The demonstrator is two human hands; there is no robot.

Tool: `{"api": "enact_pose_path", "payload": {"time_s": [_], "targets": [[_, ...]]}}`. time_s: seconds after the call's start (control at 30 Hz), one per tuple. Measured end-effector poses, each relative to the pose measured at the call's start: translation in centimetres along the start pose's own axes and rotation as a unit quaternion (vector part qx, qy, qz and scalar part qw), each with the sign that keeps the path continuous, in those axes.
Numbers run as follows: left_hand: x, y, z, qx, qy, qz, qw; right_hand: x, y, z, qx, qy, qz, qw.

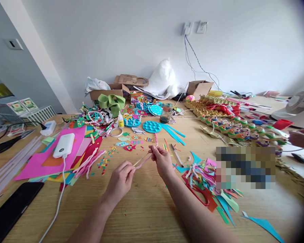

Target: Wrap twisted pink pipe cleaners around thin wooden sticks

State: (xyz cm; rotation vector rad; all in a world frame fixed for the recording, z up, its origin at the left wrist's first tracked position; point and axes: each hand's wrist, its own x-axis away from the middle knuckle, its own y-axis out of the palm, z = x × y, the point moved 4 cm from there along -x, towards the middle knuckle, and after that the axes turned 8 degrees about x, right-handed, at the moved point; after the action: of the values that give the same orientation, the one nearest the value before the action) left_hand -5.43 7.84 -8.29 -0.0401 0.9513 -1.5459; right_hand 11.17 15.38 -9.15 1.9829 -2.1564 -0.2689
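Both hands are raised over the middle of the wooden table. My left hand [122,177] pinches the lower ends of a thin pale stick and a pink pipe cleaner [143,162]. Closed on their upper part is my right hand [160,158], and a twisted pink length [156,139] rises above its fingers. Just beyond lies a round blue piece with a bumpy surface [152,127]. Paper fish [129,147] in several colours lie left of it, near a roll of tape [116,132] and a small glue bottle [121,119].
Coloured paper sheets [50,148] and a white power bank [64,145] lie left, a black phone [14,206] nearer. Right are paper scraps [202,175], red-handled scissors [205,197], a pen [176,155] and decorated egg cartons [243,130]. A glass jar [166,113] stands behind.
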Motion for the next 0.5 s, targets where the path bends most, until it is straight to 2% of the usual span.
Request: {"api": "enact_pose_path", "payload": {"time_s": [0.2, 0.33, 0.5], "targets": [[-0.1, -0.8, 0.1, 0.06, -0.036, 0.036, 0.997, 0.1, 0.2, -0.1, -0.053, -0.017, -0.031, 0.998], [-0.2, -1.5, -0.4, 0.136, -0.093, 0.078, 0.983, 0.3, 0.5, -0.4, -0.094, -0.022, -0.059, 0.994], [-0.2, -1.6, -1.4, 0.236, -0.161, 0.117, 0.951, 0.8, 1.5, -0.6, -0.171, 0.029, -0.157, 0.972]]}}
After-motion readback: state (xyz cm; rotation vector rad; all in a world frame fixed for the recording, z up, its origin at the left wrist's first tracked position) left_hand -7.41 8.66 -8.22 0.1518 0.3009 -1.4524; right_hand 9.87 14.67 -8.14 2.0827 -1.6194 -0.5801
